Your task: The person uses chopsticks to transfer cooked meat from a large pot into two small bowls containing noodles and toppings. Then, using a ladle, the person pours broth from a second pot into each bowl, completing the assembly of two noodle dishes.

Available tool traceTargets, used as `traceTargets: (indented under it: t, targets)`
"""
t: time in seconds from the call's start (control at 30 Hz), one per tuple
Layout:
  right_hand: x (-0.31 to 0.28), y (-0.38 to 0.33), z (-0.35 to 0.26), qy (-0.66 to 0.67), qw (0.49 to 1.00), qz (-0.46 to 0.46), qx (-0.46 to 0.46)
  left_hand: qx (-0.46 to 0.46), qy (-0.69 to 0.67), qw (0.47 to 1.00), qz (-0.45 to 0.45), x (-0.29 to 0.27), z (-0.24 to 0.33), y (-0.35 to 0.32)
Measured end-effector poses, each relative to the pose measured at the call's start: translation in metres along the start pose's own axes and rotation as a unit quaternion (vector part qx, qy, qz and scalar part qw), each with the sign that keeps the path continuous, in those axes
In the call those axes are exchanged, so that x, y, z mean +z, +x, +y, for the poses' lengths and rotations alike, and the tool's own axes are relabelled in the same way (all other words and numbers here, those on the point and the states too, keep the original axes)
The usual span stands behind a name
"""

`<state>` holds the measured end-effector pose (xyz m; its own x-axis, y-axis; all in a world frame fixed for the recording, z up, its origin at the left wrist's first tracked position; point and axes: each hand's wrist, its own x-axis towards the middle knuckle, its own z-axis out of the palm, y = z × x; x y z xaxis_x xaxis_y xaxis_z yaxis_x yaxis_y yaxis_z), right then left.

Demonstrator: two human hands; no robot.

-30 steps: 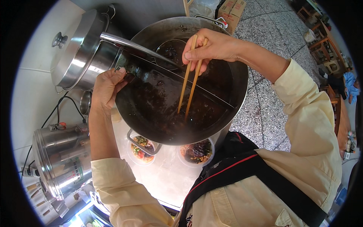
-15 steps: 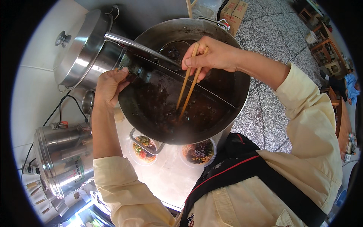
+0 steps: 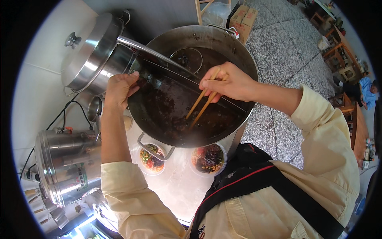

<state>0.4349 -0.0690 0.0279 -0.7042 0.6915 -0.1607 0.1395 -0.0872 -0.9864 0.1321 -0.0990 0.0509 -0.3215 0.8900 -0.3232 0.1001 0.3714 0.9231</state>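
The large round pot (image 3: 187,36) is dull, stained metal; in it, the chopsticks (image 3: 205,107) are matt wood; on its near side, clear plastic-looking bowls (image 3: 152,173) stand on a smooth, glossy surface (image 3: 175,184); beyond it, matt cardboard box (image 3: 243,20); right, speckled stone-like floor (image 3: 268,119); left, a shiny, smooth metal lidded pot (image 3: 89,51).

Pale wall (image 3: 41,91), speckled grey floor (image 3: 274,47), probably a wooden table (image 3: 360,135) beyond.

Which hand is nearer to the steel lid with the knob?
Left. The left hand is at the left edge of the big pot, below and right of the steel lid; the right hand, holding chopsticks, is over the pot, farther right.
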Motion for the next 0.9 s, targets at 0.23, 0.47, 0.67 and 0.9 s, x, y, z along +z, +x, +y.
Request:
traceTargets:
  t: [0.23,0.47,0.67,0.9]
  targets:
    - [-0.016,-0.018,0.0,0.07,0.995,0.063,0.024,0.033,0.088,0.993,0.073,0.001,-0.002,0.018]
    - [-0.025,-0.025,-0.002,0.093,0.99,0.102,-0.041,0.073,0.266,0.949,0.152,-0.003,-0.012,0.034]
    - [-0.026,-0.033,-0.019,0.07,0.987,0.098,-0.108,0.107,0.379,0.899,0.192,-0.008,0.001,0.012]
    - [-0.017,-0.038,-0.027,0.039,0.981,0.095,-0.166,0.178,0.157,0.946,0.219,-0.048,-0.011,-0.089]
